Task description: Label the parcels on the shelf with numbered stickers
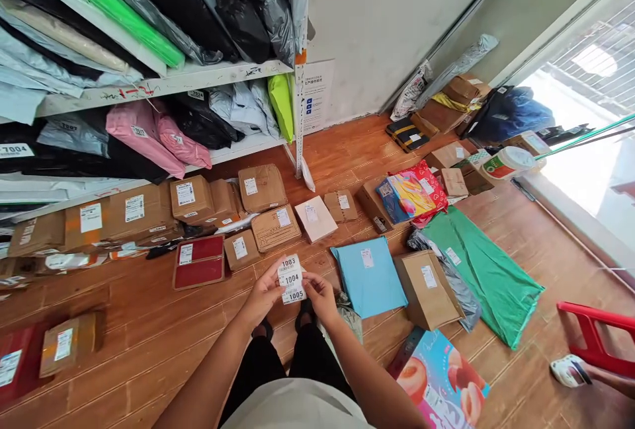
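A strip of white number labels [292, 278], printed 1003, 1004 and 1005, is held up in front of my body between both hands. My left hand [265, 291] pinches its left edge with thumb and fingers. At the right edge, the fingers of my right hand [320, 293] are closed on the same strip. Below the hands my feet stand on the wooden floor. Closest around them lie a light blue mailer bag [370, 280] to the right, a small brown box [241, 249] and a dark red box [198, 262] to the left.
Metal shelving [208, 82] with labelled parcels fills the upper left, cardboard boxes [133, 211] lined along its foot. On the right lie a green mailer bag [489, 277], an open-topped carton [429, 290] and a peach-printed box [441, 379]. A red stool [595, 336] and another person's foot [570, 371] are at far right.
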Demonstrator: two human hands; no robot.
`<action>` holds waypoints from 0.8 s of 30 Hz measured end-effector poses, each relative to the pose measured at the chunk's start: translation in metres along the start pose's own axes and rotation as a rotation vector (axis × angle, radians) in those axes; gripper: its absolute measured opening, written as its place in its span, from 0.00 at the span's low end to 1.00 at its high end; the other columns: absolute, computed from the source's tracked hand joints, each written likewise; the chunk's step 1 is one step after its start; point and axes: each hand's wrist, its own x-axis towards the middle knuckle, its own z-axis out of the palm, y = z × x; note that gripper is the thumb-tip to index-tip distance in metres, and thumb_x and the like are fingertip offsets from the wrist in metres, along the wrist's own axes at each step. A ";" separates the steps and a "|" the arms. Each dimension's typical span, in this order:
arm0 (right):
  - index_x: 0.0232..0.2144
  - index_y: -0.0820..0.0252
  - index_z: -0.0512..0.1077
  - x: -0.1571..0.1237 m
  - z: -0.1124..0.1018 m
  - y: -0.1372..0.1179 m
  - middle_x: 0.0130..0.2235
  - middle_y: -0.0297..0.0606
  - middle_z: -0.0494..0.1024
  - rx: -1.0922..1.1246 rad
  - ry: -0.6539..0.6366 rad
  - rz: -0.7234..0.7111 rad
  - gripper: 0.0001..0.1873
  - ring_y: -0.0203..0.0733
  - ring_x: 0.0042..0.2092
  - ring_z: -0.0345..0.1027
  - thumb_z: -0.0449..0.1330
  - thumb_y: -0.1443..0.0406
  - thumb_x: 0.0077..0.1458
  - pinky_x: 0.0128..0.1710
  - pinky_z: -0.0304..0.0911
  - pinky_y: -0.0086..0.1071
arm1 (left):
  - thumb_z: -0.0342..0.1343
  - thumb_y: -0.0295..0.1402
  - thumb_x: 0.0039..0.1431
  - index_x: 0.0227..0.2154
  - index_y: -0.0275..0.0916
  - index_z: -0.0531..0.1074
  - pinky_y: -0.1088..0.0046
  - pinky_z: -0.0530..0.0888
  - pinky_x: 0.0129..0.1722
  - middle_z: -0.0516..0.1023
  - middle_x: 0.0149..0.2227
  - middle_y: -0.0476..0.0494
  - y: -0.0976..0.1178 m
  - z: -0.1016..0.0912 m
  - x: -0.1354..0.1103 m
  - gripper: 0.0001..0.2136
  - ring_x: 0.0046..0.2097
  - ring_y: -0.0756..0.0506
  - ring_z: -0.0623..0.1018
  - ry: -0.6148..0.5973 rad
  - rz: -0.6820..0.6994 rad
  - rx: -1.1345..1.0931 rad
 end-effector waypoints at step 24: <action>0.38 0.56 0.75 -0.029 -0.022 0.032 0.32 0.36 0.80 0.031 -0.088 0.092 0.21 0.40 0.32 0.74 0.69 0.50 0.48 0.36 0.69 0.34 | 0.67 0.31 0.47 0.69 0.45 0.51 0.66 0.74 0.50 0.68 0.63 0.36 -0.058 0.009 -0.026 0.47 0.57 0.38 0.74 0.212 -0.019 -0.005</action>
